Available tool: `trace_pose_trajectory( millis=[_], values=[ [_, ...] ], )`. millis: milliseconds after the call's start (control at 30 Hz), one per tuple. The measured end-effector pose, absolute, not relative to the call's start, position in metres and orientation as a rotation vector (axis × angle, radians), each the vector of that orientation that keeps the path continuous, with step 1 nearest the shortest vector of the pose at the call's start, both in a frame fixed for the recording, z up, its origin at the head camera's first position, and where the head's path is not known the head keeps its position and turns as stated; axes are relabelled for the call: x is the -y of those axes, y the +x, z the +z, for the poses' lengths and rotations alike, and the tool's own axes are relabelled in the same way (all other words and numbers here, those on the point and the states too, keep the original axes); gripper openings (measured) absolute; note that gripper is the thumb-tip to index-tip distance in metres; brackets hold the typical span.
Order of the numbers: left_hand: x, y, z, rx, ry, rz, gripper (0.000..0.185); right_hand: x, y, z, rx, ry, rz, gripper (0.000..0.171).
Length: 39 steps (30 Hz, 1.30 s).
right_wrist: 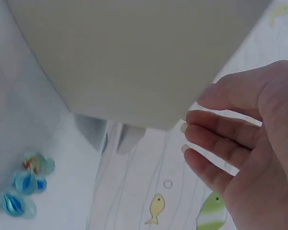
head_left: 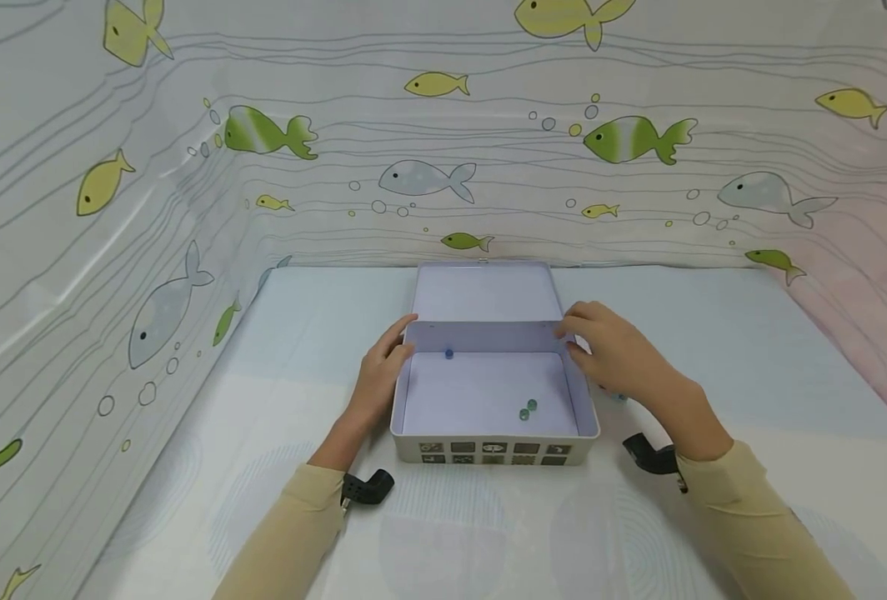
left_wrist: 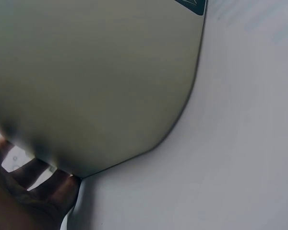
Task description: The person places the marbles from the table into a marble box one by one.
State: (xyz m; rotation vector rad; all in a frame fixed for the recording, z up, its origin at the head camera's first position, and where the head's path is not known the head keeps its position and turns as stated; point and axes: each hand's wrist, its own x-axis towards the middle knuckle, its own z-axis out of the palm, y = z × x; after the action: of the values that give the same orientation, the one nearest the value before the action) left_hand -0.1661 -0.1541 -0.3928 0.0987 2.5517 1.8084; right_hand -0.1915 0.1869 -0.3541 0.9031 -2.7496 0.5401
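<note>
A shallow metal box [head_left: 492, 448] with a lavender inside stands on the table, its lid [head_left: 488, 292] raised at the back. Inside lie a blue marble [head_left: 449, 354] and two green marbles [head_left: 524, 414]. My left hand [head_left: 376, 375] grips the box's left side, thumb at the rim, fingers bent round the back corner in the left wrist view. Over the back right corner is my right hand [head_left: 612, 350], its loosely bent fingertips [right_wrist: 187, 129] right at the rim. Several glass marbles [right_wrist: 30, 182] lie outside the box on the right, mostly hidden by that hand in the head view.
Pale blue and white patterned cloth [head_left: 323, 333] covers the table. A fish-printed sheet [head_left: 488, 125] rises behind it and along both sides. Black wrist cameras [head_left: 368, 487] hang below both sleeves, near the box's front corners.
</note>
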Motion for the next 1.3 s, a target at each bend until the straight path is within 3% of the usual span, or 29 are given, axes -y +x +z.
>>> trace_pose_trajectory(
  millis=[433,733,1300],
  values=[
    [0.153,-0.166,-0.393,-2.565,0.086,1.792,0.049,-0.213,-0.199,-0.353,3.058,0.805,0.405,0.018],
    [0.161,-0.185,-0.426,-2.563,0.082,1.827,0.047,-0.219,-0.206,-0.366,3.338,0.698,0.419,0.029],
    [0.162,-0.185,-0.429,-2.618,0.096,1.82,0.046,-0.221,-0.213,-0.381,3.28,0.717,0.463,0.016]
  ],
)
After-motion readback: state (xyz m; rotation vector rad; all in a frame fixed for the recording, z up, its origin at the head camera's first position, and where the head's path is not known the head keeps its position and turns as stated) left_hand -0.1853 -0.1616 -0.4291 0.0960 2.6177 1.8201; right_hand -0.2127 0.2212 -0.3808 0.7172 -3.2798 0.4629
